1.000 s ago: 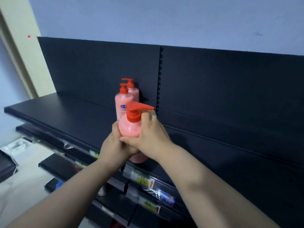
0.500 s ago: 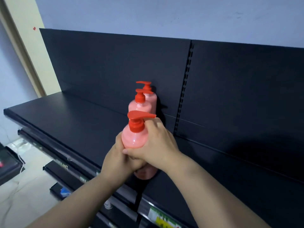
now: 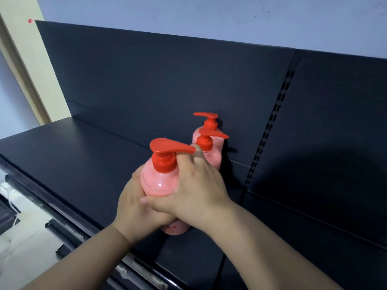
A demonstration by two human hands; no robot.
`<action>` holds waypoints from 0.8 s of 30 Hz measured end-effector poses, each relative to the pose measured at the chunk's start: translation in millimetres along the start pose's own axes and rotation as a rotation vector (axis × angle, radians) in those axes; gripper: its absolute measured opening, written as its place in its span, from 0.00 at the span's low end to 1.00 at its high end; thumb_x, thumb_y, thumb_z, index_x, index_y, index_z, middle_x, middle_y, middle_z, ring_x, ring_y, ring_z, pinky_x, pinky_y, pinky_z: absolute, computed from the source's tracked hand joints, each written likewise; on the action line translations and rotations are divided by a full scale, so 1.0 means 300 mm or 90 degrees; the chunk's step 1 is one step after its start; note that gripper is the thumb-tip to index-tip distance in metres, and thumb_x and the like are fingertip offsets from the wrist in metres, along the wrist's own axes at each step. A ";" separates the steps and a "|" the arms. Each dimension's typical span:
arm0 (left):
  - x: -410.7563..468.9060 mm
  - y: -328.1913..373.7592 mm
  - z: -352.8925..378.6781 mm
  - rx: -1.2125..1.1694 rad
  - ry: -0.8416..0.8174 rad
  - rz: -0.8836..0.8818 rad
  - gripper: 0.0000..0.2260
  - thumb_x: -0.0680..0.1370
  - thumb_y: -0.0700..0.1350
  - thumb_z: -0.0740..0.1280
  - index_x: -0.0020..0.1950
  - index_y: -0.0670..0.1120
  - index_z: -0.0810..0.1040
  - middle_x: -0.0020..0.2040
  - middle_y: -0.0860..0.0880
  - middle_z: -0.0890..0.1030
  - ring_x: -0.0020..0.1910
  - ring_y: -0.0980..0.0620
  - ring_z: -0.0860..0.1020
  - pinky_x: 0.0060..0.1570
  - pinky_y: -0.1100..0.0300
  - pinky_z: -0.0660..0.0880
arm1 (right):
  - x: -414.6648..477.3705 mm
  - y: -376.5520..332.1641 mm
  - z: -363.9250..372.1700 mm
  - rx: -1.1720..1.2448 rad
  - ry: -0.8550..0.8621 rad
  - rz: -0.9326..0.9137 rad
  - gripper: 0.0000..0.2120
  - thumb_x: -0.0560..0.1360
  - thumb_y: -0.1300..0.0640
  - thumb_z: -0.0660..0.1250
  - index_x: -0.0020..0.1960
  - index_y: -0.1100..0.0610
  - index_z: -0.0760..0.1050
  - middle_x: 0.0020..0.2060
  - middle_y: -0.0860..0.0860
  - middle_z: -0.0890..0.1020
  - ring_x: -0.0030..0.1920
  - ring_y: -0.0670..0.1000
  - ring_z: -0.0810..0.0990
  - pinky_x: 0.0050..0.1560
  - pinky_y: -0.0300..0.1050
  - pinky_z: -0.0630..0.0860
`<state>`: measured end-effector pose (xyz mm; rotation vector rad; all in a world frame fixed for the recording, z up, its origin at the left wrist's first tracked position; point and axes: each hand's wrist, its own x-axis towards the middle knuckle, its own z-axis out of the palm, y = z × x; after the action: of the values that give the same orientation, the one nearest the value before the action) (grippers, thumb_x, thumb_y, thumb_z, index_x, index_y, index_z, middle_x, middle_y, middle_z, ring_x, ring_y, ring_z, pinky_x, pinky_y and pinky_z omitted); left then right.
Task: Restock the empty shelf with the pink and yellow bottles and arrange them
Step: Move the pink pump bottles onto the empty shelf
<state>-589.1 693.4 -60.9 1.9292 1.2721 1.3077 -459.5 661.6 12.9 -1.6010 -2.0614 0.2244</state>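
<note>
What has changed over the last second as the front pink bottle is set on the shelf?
The front pink bottle appears to have slid back from the front edge of the shelf, closer to the middle bottle and rear bottle. The view also shifted, so this is uncertain. Unchanged: left hand and right hand keep their grip on it, and its nozzle points right.

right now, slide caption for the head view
Left hand and right hand grip front pink bottle on black shelf, two pink bottles behind.

Dim, even indoor light. A small glint on the front bottle (image 3: 159,182); soft shadow on the back panel (image 3: 335,160); edges bend.
</note>
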 end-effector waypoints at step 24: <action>0.193 -0.240 -0.004 0.027 -0.211 0.160 0.40 0.59 0.64 0.63 0.67 0.45 0.68 0.57 0.50 0.76 0.52 0.47 0.77 0.49 0.52 0.74 | 0.087 -0.127 0.281 -0.293 0.244 0.371 0.45 0.61 0.33 0.60 0.64 0.67 0.72 0.57 0.57 0.80 0.52 0.58 0.78 0.55 0.55 0.77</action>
<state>-614.5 777.1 -90.7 2.2787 0.9252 1.0193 -537.7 690.3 -34.9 -2.2875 -1.3770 -0.3615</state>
